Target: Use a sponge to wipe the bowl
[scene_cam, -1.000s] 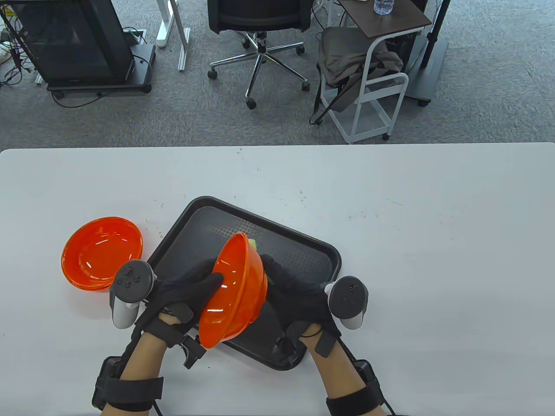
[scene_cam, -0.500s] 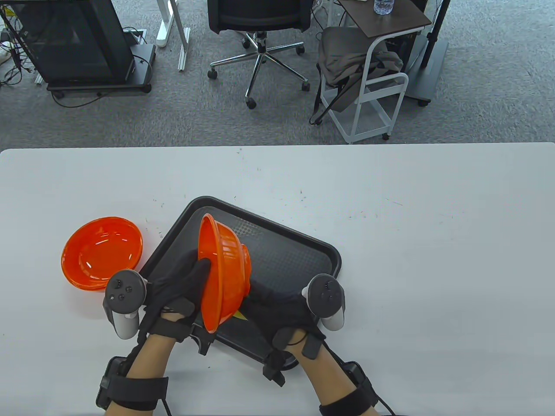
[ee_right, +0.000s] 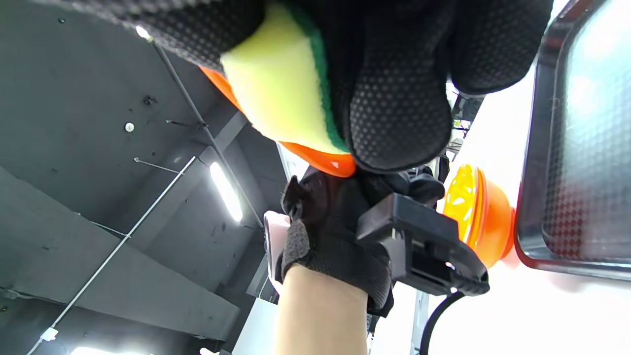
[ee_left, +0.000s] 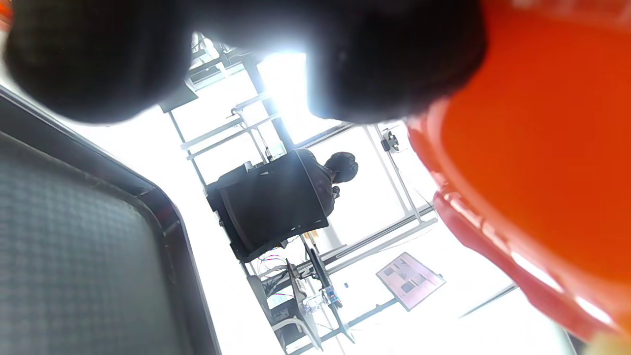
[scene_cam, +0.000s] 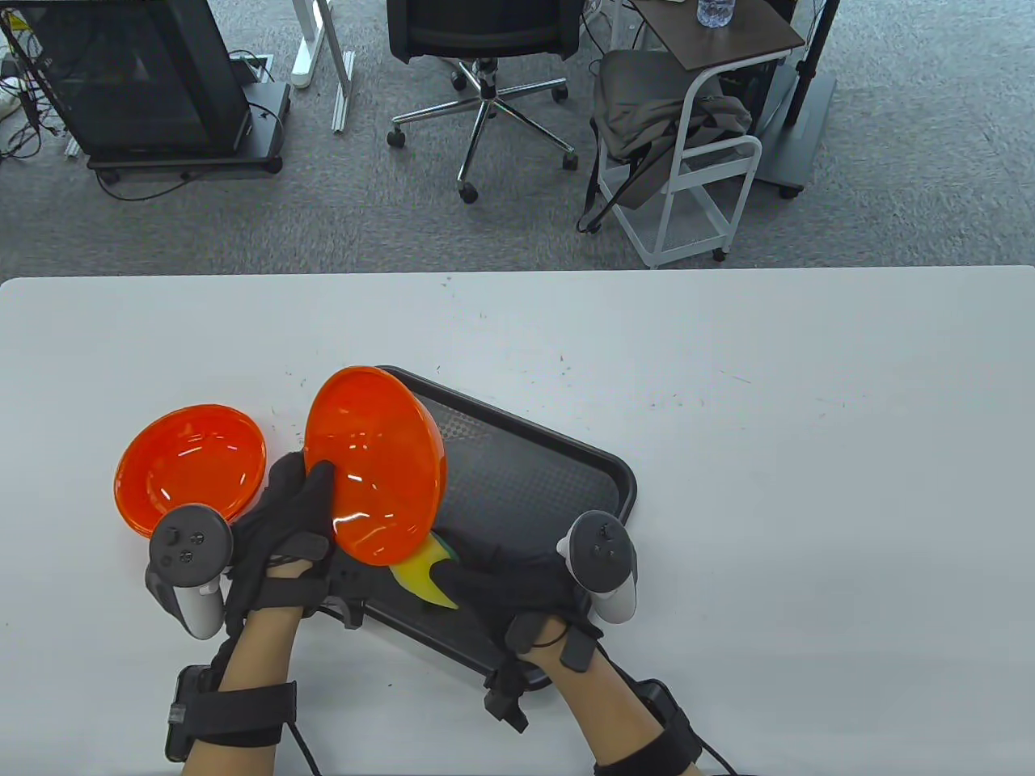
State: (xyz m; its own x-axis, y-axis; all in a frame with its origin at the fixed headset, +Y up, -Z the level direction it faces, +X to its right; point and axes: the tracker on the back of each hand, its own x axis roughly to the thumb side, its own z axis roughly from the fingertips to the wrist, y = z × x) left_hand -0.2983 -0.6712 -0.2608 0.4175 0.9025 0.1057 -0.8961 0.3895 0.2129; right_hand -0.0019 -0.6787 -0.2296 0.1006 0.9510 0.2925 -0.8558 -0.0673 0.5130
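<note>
My left hand (scene_cam: pixel 291 517) grips an orange bowl (scene_cam: pixel 376 465) by its rim and holds it tilted above the left end of the black tray (scene_cam: pixel 558 485), its inside facing up toward me. The bowl fills the right of the left wrist view (ee_left: pixel 532 148). My right hand (scene_cam: pixel 493 578) holds a yellow and green sponge (scene_cam: pixel 424 570) just below the bowl's near rim. In the right wrist view the sponge (ee_right: pixel 276 84) is pinched in the gloved fingers (ee_right: pixel 394 98), its far edge against the bowl's rim (ee_right: pixel 320 160).
A second orange bowl (scene_cam: pixel 190 469) sits upright on the white table (scene_cam: pixel 808 485), left of the tray; it also shows in the right wrist view (ee_right: pixel 473 217). An office chair (scene_cam: pixel 485 48) and a white cart (scene_cam: pixel 695 153) stand on the floor beyond the table's far edge.
The left hand has swung the bowl left and turned it so that its inside faces up. The right hand has drawn the sponge off the bowl's outside, down to its near rim.
</note>
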